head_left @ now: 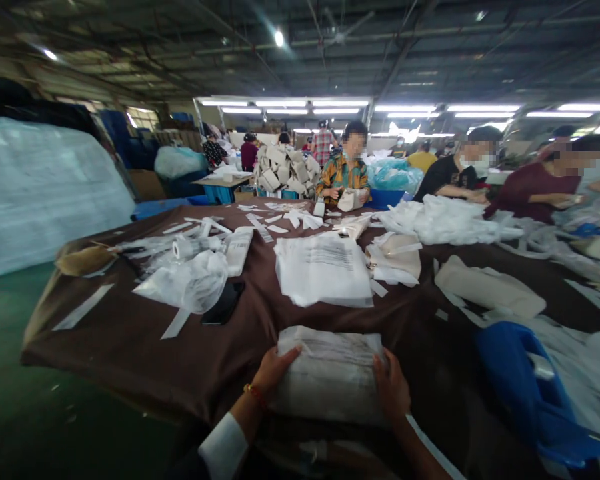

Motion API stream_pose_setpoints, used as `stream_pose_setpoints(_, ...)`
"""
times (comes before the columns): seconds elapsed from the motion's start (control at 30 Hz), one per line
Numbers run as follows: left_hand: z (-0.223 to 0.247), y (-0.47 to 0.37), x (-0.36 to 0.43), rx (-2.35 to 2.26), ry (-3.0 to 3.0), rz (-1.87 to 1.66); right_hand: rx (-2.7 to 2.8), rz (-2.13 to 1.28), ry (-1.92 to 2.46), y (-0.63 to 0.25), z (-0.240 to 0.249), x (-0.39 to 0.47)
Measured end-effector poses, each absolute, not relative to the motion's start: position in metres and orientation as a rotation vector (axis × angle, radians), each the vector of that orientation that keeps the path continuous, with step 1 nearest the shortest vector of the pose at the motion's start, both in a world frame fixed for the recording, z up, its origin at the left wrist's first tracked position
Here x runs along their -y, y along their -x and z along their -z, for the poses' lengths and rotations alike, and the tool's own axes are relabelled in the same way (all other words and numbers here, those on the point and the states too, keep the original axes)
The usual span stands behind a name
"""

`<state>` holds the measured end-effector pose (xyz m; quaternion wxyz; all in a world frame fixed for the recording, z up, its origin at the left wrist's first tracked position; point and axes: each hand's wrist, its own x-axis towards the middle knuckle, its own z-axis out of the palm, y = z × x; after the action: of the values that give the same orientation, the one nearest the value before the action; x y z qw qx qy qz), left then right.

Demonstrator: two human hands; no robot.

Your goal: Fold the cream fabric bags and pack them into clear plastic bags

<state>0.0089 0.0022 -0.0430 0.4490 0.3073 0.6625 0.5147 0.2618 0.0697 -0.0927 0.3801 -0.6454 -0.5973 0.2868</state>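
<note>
A package wrapped in thin whitish plastic [330, 377] is held near the front edge of the brown cloth-covered table [215, 367]. My left hand [276, 370] grips its left side, thumb on top and the other fingers hidden beneath. On the right side, my right hand [393, 381] holds the same package, its thumb against the upper face. Just beyond it lies a stack of printed plastic bags [323, 270], with a beige bag [394, 259] to the right of the stack.
A black phone [223, 303] and crumpled clear plastic [190, 280] lie at the left. A blue container [525, 387] stands at the right front, near a long beige item [490, 287]. Across the table, a person [347, 173] handles a beige bag; other people sit at the right.
</note>
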Motion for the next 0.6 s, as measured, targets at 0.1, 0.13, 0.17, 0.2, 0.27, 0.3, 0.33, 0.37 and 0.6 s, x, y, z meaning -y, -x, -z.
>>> stream_pose_setpoints(0.1,0.037,-0.011,0.011,-1.55,-0.715,-1.27,1.463,-0.805,1.472,-0.263,0.087,-0.07)
stream_pose_setpoints(0.13,0.036,-0.011,0.016,-1.521,-0.689,-1.315,1.431,-0.833,1.419,-0.264,0.084,-0.07)
stream_pose_setpoints(0.17,0.034,-0.01,0.021,-1.486,-0.662,-1.37,1.408,-0.874,1.37,-0.264,0.081,-0.07)
stream_pose_setpoints(0.2,0.032,-0.009,0.026,-1.443,-0.639,-1.425,1.392,-0.925,1.326,-0.263,0.077,-0.07)
stream_pose_setpoints(0.27,0.025,-0.005,0.036,-1.379,-0.635,-1.51,1.356,-1.062,1.253,-0.261,0.068,-0.07)
stream_pose_setpoints(0.3,0.019,-0.002,0.04,-1.382,-0.657,-1.535,1.331,-1.16,1.215,-0.259,0.062,-0.071)
stream_pose_setpoints(0.33,0.014,0.002,0.044,-1.396,-0.679,-1.548,1.3,-1.28,1.176,-0.258,0.056,-0.071)
stream_pose_setpoints(0.37,0.008,0.005,0.047,-1.413,-0.69,-1.556,1.267,-1.418,1.133,-0.256,0.05,-0.071)
stream_pose_setpoints(0.6,-0.01,0.029,0.07,-1.508,-0.572,-1.648,1.063,-1.768,0.835,-0.251,0.02,-0.075)
